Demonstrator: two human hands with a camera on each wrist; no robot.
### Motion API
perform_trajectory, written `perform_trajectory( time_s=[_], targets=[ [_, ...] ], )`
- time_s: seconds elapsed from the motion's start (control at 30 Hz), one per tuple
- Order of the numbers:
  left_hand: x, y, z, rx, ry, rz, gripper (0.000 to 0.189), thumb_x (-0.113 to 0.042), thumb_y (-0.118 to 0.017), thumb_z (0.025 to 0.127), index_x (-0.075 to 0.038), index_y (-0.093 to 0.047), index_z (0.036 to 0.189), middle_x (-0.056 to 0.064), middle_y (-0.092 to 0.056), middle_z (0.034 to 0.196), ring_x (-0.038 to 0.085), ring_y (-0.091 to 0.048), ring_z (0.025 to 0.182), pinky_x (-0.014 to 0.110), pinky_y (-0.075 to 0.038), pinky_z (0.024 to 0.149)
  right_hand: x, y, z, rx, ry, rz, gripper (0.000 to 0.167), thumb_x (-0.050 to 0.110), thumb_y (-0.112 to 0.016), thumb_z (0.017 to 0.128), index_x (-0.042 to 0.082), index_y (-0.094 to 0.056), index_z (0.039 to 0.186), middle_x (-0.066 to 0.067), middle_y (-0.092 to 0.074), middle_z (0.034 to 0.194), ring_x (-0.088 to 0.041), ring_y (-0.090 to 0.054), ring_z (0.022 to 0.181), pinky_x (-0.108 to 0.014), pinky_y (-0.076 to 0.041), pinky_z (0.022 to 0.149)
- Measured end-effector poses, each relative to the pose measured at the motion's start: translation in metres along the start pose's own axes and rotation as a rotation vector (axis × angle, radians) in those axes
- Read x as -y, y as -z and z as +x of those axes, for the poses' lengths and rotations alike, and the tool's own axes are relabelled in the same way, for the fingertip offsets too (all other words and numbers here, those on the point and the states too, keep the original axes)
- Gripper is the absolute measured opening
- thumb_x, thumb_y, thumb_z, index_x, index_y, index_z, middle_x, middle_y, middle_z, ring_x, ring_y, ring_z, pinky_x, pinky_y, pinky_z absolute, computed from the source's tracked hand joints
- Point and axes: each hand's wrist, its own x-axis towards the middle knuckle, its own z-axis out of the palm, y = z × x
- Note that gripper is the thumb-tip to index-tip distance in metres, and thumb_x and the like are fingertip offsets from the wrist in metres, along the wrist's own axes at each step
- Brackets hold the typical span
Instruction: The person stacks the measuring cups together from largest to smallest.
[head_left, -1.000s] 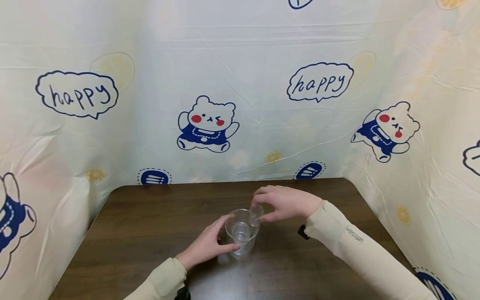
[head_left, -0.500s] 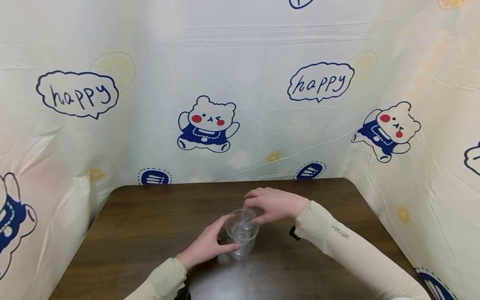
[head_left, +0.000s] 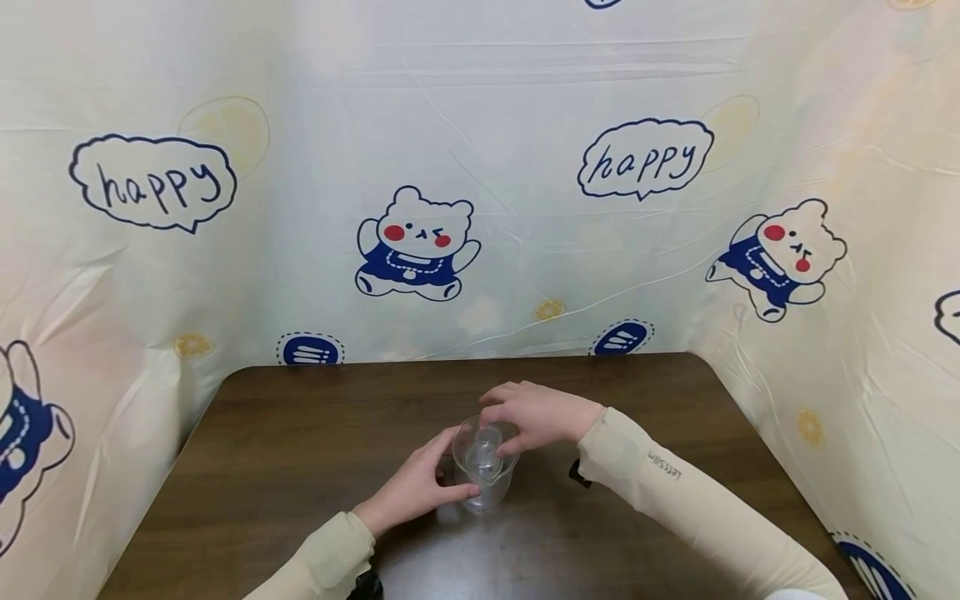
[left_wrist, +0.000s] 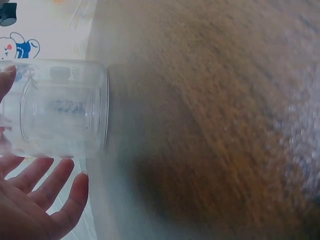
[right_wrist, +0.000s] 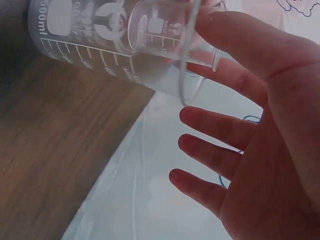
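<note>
A large clear glass beaker (head_left: 491, 497) stands upright on the brown table, marked 500ml in the right wrist view. My left hand (head_left: 411, 495) grips it from the left, thumb on the near side and fingers around the back. Another glass beaker (left_wrist: 62, 112) sits inside it, visible through the wall in the left wrist view. My right hand (head_left: 546, 415) pinches a small beaker (right_wrist: 162, 32) near its rim between thumb and index finger. That small beaker is down inside the large one's mouth, its rim end still sticking out. The other right fingers are spread outside the rim.
The dark wood table (head_left: 300, 467) extends around the beakers to both sides. Behind it and along its sides hangs a pale printed curtain (head_left: 525, 250) with bears and "happy" bubbles.
My right hand has moved left and down, taking the small beaker from beside the large beaker's rim to inside its mouth. The left hand keeps its hold.
</note>
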Motion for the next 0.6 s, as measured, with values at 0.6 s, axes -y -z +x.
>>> perform_trajectory(
  time_s=[0.6],
  targets=[
    [0.001, 0.000, 0.000, 0.004, -0.009, -0.002, 0.083, -0.043, -0.082, 0.091, -0.022, -0.039, 0.158, 0.005, -0.054, 0.148, 0.028, -0.060, 0.126, 0.048, -0.057, 0.090, 0.002, -0.011, 0.011, 0.034, -0.003, -0.088, 0.038, 0.040, -0.081, 0.092, 0.024, -0.073, 0.125, -0.009, -0.058, 0.148, -0.027, -0.050, 0.140, -0.049, -0.042, 0.113]
  ],
)
